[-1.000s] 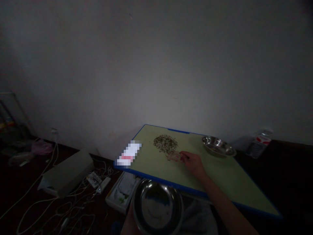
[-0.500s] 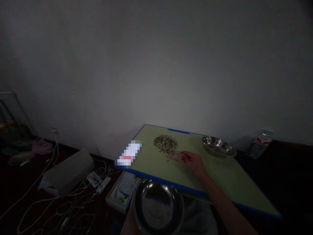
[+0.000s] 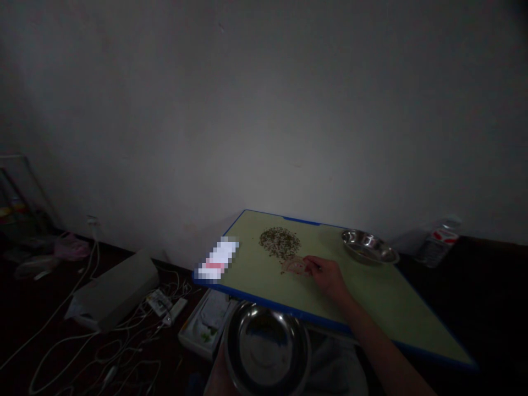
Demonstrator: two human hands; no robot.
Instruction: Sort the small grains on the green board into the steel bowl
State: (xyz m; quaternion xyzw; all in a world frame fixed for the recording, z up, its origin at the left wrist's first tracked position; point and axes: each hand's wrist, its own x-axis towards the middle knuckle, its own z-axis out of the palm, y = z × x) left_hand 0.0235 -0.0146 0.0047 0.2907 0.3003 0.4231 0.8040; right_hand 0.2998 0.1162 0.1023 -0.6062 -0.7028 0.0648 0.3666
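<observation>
My right hand [image 3: 328, 276] reaches over the table from the lower right, fingers pinched on a small see-through plastic piece [image 3: 295, 266], roundish and faintly pink; its exact kind is unclear. This piece lies low at the near edge of a spread of small dark and pale seeds or grains [image 3: 279, 242], with a few loose bits beside it. A large steel bowl [image 3: 268, 360] stands below the table's near edge, over my lap. Bare skin shows dimly along the bowl's left side; whether it is my left hand or a leg is too dark to tell, and no fingers show.
The pale green folding table [image 3: 355, 300] has a blue rim and stands against a grey wall. On it are a second steel bowl [image 3: 369, 247] and a pixelated bright phone-like object [image 3: 218, 259]. A plastic bottle [image 3: 439, 242], a white box [image 3: 117, 289] and tangled cables [image 3: 124, 352] lie around.
The plastic piece and my right fingertips have shifted very slightly. The piece stays at the near edge of the seeds, and the bowls have not visibly moved.
</observation>
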